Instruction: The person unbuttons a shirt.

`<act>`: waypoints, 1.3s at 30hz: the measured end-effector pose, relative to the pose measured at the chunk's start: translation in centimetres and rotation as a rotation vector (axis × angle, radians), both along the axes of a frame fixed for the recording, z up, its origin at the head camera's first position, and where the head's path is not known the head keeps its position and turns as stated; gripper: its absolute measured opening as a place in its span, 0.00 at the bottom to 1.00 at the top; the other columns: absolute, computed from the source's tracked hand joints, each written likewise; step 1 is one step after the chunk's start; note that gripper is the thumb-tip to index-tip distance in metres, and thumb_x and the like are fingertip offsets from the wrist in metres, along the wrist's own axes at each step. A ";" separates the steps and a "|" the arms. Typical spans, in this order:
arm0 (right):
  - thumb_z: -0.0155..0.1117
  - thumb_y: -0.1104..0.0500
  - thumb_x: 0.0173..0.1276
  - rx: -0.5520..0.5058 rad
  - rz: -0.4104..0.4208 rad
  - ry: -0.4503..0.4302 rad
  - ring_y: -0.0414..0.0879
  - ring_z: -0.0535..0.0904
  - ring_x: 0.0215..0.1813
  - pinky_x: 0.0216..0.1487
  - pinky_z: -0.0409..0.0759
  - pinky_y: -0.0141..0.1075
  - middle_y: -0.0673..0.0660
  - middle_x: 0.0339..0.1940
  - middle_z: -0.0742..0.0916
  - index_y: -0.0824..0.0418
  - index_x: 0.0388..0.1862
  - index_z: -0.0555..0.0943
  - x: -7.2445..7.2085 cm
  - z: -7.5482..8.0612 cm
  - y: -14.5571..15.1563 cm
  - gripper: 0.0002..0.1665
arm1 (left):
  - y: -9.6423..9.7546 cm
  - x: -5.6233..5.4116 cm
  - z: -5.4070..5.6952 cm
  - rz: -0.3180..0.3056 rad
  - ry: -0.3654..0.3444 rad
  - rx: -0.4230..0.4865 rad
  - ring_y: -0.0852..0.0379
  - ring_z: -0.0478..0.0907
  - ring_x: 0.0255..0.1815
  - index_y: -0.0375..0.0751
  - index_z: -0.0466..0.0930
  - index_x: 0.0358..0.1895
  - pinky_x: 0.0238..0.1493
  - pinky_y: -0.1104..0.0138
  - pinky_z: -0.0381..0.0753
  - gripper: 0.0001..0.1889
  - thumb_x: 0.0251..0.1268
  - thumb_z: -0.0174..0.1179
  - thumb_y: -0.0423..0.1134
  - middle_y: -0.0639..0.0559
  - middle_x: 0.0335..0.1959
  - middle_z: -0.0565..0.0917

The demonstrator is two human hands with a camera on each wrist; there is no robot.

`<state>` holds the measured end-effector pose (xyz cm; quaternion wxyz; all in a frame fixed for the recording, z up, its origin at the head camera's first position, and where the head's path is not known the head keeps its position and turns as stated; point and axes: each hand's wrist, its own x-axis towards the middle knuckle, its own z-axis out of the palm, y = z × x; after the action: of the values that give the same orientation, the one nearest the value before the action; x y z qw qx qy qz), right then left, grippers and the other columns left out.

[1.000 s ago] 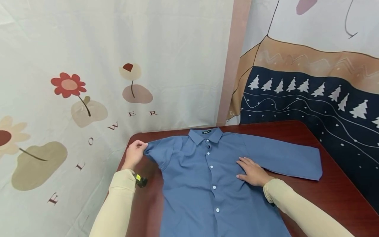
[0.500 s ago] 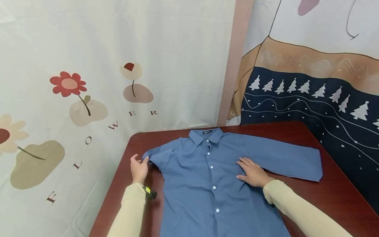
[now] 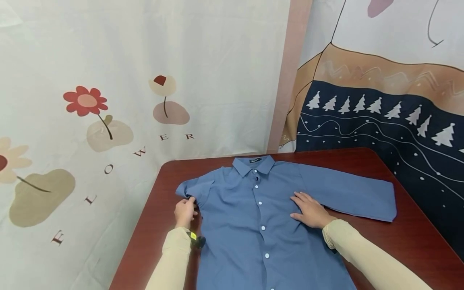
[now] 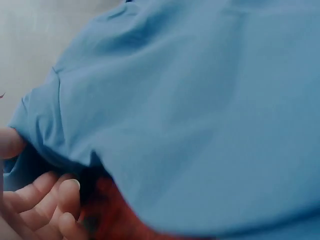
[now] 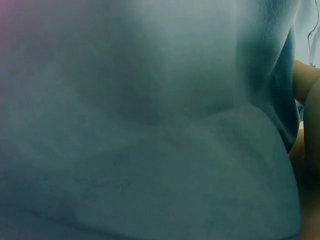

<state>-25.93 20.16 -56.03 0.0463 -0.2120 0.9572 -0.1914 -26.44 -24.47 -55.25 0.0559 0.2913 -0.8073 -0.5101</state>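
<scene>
A blue button-up shirt (image 3: pixel 232 225) lies front up, collar away from me. Its right-hand sleeve (image 3: pixel 351 189) stretches out straight, while the left-hand sleeve (image 3: pixel 193 187) shows only as a short, bunched stub. My left hand (image 3: pixel 185 210) pinches the lower edge of that stub. In the left wrist view the thumb (image 4: pixel 11 143) is against the cloth and curled fingers (image 4: pixel 47 202) sit below, partly under the fabric. My right hand (image 3: pixel 309 210) rests on the shirt's chest with fingers spread. Blurred shirt cloth (image 5: pixel 150 150) fills most of the right wrist view.
The shirt is on a dark red wooden table (image 3: pixel 159 213). Behind the table hangs a pale curtain (image 3: pixel 224 80) with flower prints, and to the right a dark blue cloth (image 3: pixel 355 129) with white trees.
My left hand has moved right and nearer me along the stub's edge, letting go of its tip and taking hold lower down. The stub has drooped. My right hand has stayed in place.
</scene>
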 end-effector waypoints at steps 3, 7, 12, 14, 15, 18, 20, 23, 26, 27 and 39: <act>0.65 0.47 0.68 0.000 -0.007 -0.001 0.67 0.55 0.73 0.67 0.56 0.63 0.69 0.72 0.66 0.67 0.70 0.68 0.0 0.1 0.1 0.39 | 0.4 -0.7 0.1 0.022 0.004 0.038 0.56 0.76 0.17 0.33 0.78 0.41 0.18 0.64 0.73 0.16 0.71 0.48 0.44 0.45 0.23 0.80; 0.65 0.48 0.68 -0.008 -0.004 -0.001 0.67 0.55 0.73 0.67 0.57 0.63 0.69 0.71 0.67 0.68 0.69 0.68 0.0 0.2 0.1 0.38 | 0.5 -1.4 -0.2 0.078 0.049 0.096 0.58 0.74 0.17 0.31 0.77 0.46 0.19 0.65 0.72 0.14 0.72 0.46 0.38 0.44 0.23 0.77; 0.66 0.48 0.67 -0.007 -0.006 0.001 0.67 0.56 0.73 0.67 0.56 0.63 0.69 0.72 0.67 0.67 0.69 0.68 0.0 0.3 0.0 0.38 | -0.1 -1.8 -0.4 0.111 0.115 0.102 0.58 0.74 0.17 0.31 0.77 0.40 0.19 0.66 0.72 0.11 0.69 0.47 0.36 0.43 0.26 0.77; 0.65 0.47 0.67 -0.003 -0.006 -0.001 0.67 0.55 0.73 0.67 0.56 0.62 0.68 0.72 0.66 0.67 0.70 0.68 -0.1 0.3 0.0 0.39 | -0.7 -1.8 -0.1 0.111 0.127 0.075 0.58 0.75 0.17 0.32 0.76 0.34 0.19 0.65 0.72 0.11 0.68 0.49 0.37 0.45 0.24 0.79; 0.65 0.47 0.68 -0.003 -0.008 -0.004 0.66 0.55 0.74 0.68 0.56 0.62 0.68 0.72 0.66 0.67 0.70 0.68 -0.1 0.2 0.0 0.39 | -1.0 -1.8 0.2 0.110 0.132 0.058 0.57 0.75 0.17 0.33 0.76 0.31 0.19 0.65 0.72 0.11 0.66 0.50 0.37 0.45 0.23 0.79; 0.65 0.47 0.68 -0.010 -0.002 -0.005 0.67 0.55 0.73 0.67 0.56 0.62 0.68 0.72 0.66 0.67 0.70 0.68 -0.1 0.2 0.0 0.39 | -2.4 -1.6 1.1 0.100 0.137 -0.001 0.56 0.76 0.18 0.34 0.78 0.30 0.19 0.65 0.71 0.12 0.64 0.51 0.39 0.46 0.22 0.81; 0.65 0.47 0.68 -0.018 -0.002 -0.007 0.67 0.55 0.73 0.67 0.56 0.63 0.69 0.72 0.66 0.67 0.70 0.68 -0.1 0.2 0.1 0.39 | -3.5 -1.5 2.0 0.088 0.136 -0.025 0.55 0.77 0.19 0.33 0.80 0.32 0.19 0.65 0.71 0.13 0.64 0.51 0.39 0.44 0.23 0.82; 0.65 0.48 0.68 -0.016 0.001 -0.008 0.67 0.55 0.73 0.67 0.56 0.63 0.69 0.72 0.66 0.67 0.70 0.68 0.0 0.2 0.2 0.39 | -5.1 -1.4 3.6 0.067 0.126 -0.041 0.53 0.79 0.22 0.32 0.81 0.35 0.20 0.65 0.72 0.14 0.64 0.51 0.39 0.41 0.26 0.83; 0.65 0.48 0.68 -0.013 0.002 -0.011 0.67 0.55 0.73 0.67 0.56 0.63 0.69 0.72 0.66 0.67 0.70 0.68 0.0 0.3 0.3 0.38 | -6.3 -1.4 5.2 0.050 0.137 -0.029 0.54 0.79 0.24 0.31 0.80 0.33 0.20 0.66 0.73 0.13 0.62 0.51 0.38 0.43 0.26 0.83; 0.65 0.48 0.68 -0.011 0.004 -0.008 0.67 0.55 0.73 0.67 0.56 0.63 0.69 0.72 0.66 0.67 0.70 0.68 0.0 0.3 0.3 0.38 | -6.6 -1.5 5.6 0.044 0.154 -0.018 0.54 0.79 0.24 0.31 0.80 0.33 0.20 0.66 0.73 0.12 0.61 0.51 0.37 0.45 0.26 0.83; 0.66 0.48 0.67 -0.005 -0.006 -0.001 0.67 0.55 0.73 0.67 0.55 0.63 0.69 0.72 0.66 0.67 0.70 0.68 0.0 0.1 0.2 0.39 | -6.1 -0.5 2.5 0.033 0.027 0.108 0.50 0.82 0.31 0.25 0.74 0.51 0.27 0.66 0.81 0.16 0.69 0.50 0.36 0.32 0.45 0.80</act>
<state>-25.91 20.40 -55.93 0.0457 -0.2089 0.9574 -0.1939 -26.91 -30.58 -52.79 0.0595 0.3003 -0.7728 -0.5560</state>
